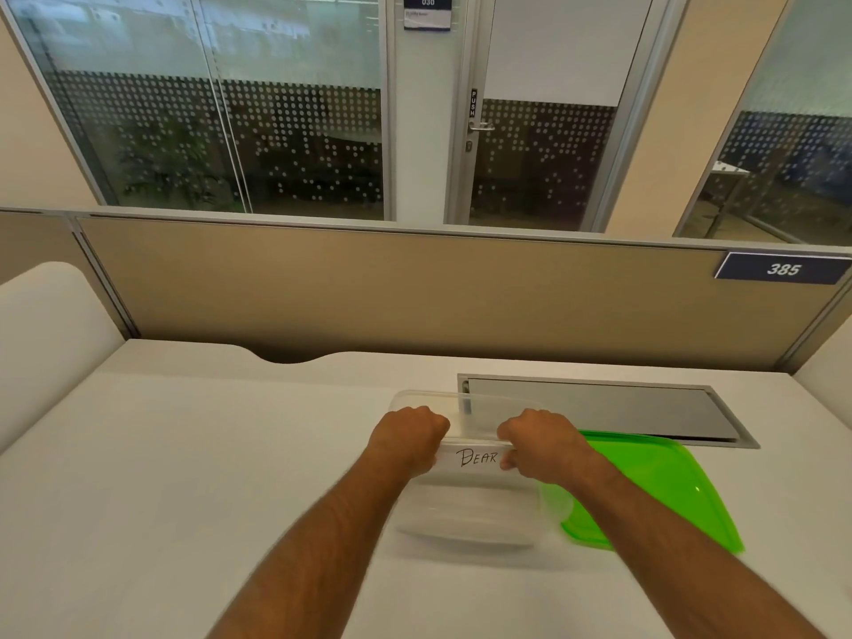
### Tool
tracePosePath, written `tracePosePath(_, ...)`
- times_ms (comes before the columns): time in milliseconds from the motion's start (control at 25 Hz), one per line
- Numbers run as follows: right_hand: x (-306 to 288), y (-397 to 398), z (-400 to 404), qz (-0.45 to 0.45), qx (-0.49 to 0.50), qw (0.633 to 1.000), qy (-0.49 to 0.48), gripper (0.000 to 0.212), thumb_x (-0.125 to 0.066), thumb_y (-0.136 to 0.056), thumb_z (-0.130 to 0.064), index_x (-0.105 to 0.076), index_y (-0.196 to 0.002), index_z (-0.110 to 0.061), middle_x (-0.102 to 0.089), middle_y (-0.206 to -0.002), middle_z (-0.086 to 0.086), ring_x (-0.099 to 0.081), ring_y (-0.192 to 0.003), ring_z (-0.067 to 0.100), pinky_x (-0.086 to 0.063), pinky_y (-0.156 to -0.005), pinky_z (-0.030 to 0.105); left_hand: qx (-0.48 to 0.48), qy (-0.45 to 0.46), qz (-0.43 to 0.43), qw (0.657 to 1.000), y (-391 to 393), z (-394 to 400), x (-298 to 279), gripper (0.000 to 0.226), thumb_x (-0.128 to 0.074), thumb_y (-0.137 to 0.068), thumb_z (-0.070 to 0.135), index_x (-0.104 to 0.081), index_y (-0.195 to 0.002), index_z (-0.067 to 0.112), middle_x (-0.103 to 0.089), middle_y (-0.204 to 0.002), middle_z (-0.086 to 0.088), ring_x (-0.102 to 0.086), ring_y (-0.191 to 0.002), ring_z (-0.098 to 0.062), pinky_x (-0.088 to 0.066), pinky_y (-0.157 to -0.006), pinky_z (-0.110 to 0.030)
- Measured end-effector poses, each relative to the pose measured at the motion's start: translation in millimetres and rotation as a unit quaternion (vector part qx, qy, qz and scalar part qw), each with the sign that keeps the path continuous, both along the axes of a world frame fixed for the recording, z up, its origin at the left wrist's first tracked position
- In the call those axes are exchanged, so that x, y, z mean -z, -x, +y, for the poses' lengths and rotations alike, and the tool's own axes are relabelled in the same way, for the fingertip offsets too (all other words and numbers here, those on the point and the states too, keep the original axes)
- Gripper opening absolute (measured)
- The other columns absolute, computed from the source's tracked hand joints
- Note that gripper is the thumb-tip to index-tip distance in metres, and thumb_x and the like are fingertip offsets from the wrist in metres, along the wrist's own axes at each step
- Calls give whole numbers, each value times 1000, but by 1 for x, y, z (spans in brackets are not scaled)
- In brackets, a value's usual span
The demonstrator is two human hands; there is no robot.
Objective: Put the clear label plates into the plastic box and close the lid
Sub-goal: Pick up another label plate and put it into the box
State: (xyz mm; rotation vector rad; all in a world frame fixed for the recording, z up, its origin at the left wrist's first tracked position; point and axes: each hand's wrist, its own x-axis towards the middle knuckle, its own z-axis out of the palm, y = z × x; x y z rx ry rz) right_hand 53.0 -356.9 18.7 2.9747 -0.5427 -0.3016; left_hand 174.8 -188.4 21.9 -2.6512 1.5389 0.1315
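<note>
A clear plastic box (pixel 465 523) sits on the white desk in front of me. Over it, both hands hold a clear label plate (pixel 475 456) with "DEAR" handwritten on it. My left hand (pixel 410 435) grips the plate's left end and my right hand (pixel 539 442) grips its right end. Faint clear plates seem to lie inside the box, but I cannot make them out well. The green lid (pixel 659 491) lies flat on the desk to the right of the box, partly under my right forearm.
A grey cable hatch (pixel 599 408) is set into the white desk (pixel 184 454) behind the box and lid. A beige partition (pixel 415 292) with a "385" sign closes off the back of the desk. White side panels stand at left and right.
</note>
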Motion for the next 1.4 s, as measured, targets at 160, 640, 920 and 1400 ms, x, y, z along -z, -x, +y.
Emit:
tracePosePath(160, 13, -6, -2, 22, -11, 1000, 17, 37, -66, -85, -41, -62, -112, -18, -64, -114, 13, -61, -103, 33, -44, -77, 34, 7, -29, -15, 999, -3, -6, 13, 29, -66, -90, 17, -59, -118, 9, -64, -112, -14, -65, -97, -31, -49, -76, -37)
tracePosePath(640, 3, 3, 8, -40, -20, 999, -18, 51, -58, -83, -52, -52, -124, -22, -64, -118, 5, -60, -107, 28, -48, -84, 37, -16, 62, 33, 997, 5, 0, 10, 44, -64, -90, 37, -51, -128, 19, -63, -125, -4, -58, -111, -23, -47, -79, -33)
tracePosePath(920, -13, 36, 24, -214, -49, 975, -23, 72, -41, -93, -60, -32, -149, -17, -40, -154, 5, -35, -142, 24, -29, -116, 39, -33, 136, -35, 990, 29, 21, -6, 83, -26, -94, 68, -10, -157, 15, -9, -166, -6, -3, -153, -27, -8, -123, -49)
tracePosePath(1400, -6, 120, 52, -202, 26, 979, 2, 86, -10, -86, -77, 13, -153, -28, 13, -163, 1, 15, -150, 22, 4, -121, 52, -87, 170, -46, 980, 97, 61, 0, 105, -3, -78, 85, 9, -156, 17, 9, -166, -8, 10, -152, -29, 3, -122, -52)
